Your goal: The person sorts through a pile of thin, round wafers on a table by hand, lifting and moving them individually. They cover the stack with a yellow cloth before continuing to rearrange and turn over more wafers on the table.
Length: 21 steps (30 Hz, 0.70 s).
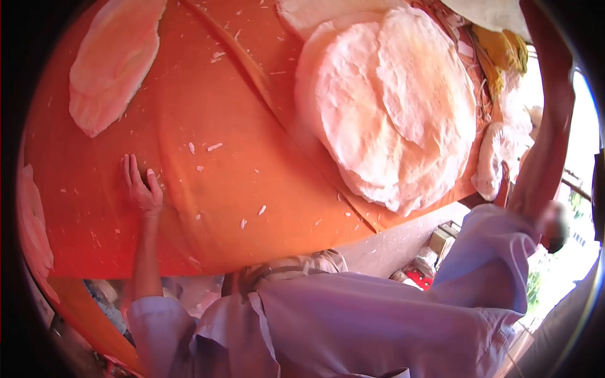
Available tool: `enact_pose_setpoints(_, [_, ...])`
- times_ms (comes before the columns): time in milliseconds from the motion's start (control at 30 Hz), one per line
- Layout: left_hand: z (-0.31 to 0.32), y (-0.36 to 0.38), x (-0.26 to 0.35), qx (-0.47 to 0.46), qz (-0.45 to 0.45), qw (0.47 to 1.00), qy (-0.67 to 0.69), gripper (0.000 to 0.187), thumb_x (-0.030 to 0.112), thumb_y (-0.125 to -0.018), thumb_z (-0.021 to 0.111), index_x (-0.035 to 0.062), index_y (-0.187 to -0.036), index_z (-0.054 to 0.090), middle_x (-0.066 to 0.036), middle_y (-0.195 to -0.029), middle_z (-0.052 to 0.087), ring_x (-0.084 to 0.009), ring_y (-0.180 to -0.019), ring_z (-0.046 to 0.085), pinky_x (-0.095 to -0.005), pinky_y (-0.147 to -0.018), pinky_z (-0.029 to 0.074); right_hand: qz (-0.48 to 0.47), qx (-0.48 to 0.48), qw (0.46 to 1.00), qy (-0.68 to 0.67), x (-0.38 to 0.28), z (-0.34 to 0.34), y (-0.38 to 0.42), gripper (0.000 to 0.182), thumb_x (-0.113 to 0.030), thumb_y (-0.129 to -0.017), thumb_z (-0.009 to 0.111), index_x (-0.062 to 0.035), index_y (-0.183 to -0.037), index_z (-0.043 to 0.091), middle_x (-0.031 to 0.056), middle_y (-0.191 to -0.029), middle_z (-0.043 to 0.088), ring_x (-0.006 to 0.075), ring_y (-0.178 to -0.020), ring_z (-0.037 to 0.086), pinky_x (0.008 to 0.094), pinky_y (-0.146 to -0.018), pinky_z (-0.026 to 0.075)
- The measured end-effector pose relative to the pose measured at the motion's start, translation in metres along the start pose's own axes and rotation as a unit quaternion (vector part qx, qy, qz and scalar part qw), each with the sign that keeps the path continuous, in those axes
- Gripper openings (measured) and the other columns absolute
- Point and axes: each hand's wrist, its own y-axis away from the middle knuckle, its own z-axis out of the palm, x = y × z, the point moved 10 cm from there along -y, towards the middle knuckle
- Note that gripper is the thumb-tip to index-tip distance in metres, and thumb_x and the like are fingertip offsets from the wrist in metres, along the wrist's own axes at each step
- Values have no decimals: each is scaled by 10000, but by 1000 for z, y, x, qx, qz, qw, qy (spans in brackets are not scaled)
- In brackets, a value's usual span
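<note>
My left hand [144,189] lies on an orange cloth [208,195], its fingers stretched and thumb apart, with nothing in it. Nearest to it, farther up the cloth, is a long, thin, pale sheet [113,69] that looks like flatbread. A pile of large, roundish, pale sheets [391,113] of the same look rests to the right, their edges uneven and overlapping. My right arm [548,120] reaches up along the right side, and its hand is beyond the upper edge of the view. Small white scraps [261,210] are scattered over the cloth.
Another pale sheet [34,220] hangs at the left edge. Beyond the pile lie a yellow cloth [501,50] and a whitish plastic bundle [495,160]. Boxes [443,238] stand on the floor below the table's front edge. A blurred person [554,227] is at the right.
</note>
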Motion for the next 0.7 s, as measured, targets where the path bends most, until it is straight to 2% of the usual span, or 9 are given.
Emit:
enact_pose_setpoints(67, [2, 2, -3, -1, -4, 1000, 1, 533, 218, -935, 546, -57, -1384, 462, -247, -1445, 437, -410, -1358, 404, -478, -1116, 352, 43, -129, 989, -52, -4, -23, 73, 193, -93, -907, 608, -133, -1080, 683, 135, -867, 689, 281, -711, 658, 349, -652, 521])
enact_pose_setpoints(167, [1, 2, -2, 1, 11, 1000, -11, 527, 233, -940, 552, -57, -1373, 476, -245, -1435, 449, -407, -1344, 423, -472, -1110, 361, 22, -323, 944, -58, -74, -37, 182, 368, 63, -729, 597, -74, -1060, 685, 84, -1007, 671, 244, -810, 656, 319, -694, 534])
enact_pose_setpoints(200, [-1, 0, -1, 1, 17, 1000, -24, 522, 233, -940, 553, -58, -1368, 483, -244, -1429, 457, -406, -1339, 429, -472, -1108, 364, 19, -386, 922, -15, -102, -33, 218, 358, 45, -667, 579, -68, -992, 678, 61, -909, 639, 254, -815, 633, 359, -695, 526])
enact_pose_setpoints(233, [-2, -1, 1, 1, 21, 999, -39, 518, 234, -940, 554, -60, -1362, 490, -244, -1422, 464, -405, -1334, 435, -473, -1105, 367, 29, -375, 924, -65, -125, -34, 253, 304, 9, -677, 596, -80, -958, 669, 55, -795, 588, 258, -725, 611, 385, -661, 511])
enact_pose_setpoints(333, [-1, 1, 3, 5, 32, 998, -54, 507, 237, -939, 559, -62, -1346, 508, -245, -1402, 485, -401, -1322, 446, -476, -1098, 374, 126, -497, 843, -161, -168, -15, 386, 218, -56, -738, 591, -78, -953, 623, 71, -799, 594, 255, -794, 610, 400, -658, 490])
enact_pose_setpoints(400, [1, 1, -1, 14, 37, 997, -59, 505, 241, -939, 562, -62, -1340, 513, -246, -1393, 495, -399, -1317, 451, -477, -1095, 376, 134, -488, 853, -130, -175, -26, 395, 376, -91, -711, 699, -70, -1083, 649, 96, -869, 632, 280, -842, 626, 408, -685, 512])
enact_pose_setpoints(500, [6, 4, -3, 19, 45, 997, -57, 506, 245, -939, 564, -62, -1338, 514, -249, -1387, 500, -403, -1309, 456, -480, -1092, 379, 233, -517, 790, -233, -179, -51, 365, 517, -315, -751, 764, -67, -1180, 617, 149, -1003, 642, 328, -968, 617, 454, -799, 488])
enact_pose_setpoints(600, [2, 5, -7, 22, 39, 997, -60, 502, 243, -939, 563, -64, -1334, 517, -255, -1386, 499, -410, -1301, 463, -483, -1088, 383, 184, -380, 892, -161, -144, -45, 316, 761, -459, -695, 822, -66, -1294, 567, 203, -1184, 602, 368, -1130, 564, 469, -925, 441])
enact_pose_setpoints(700, [1, 2, -2, 18, 43, 998, -53, 500, 240, -939, 562, -67, -1331, 518, -262, -1385, 496, -416, -1295, 467, -485, -1083, 387, 241, -299, 923, -38, -77, -5, 316, 787, -549, -773, 727, -100, -1378, 501, 276, -1378, 462, 461, -1318, 394, 576, -1057, 318])
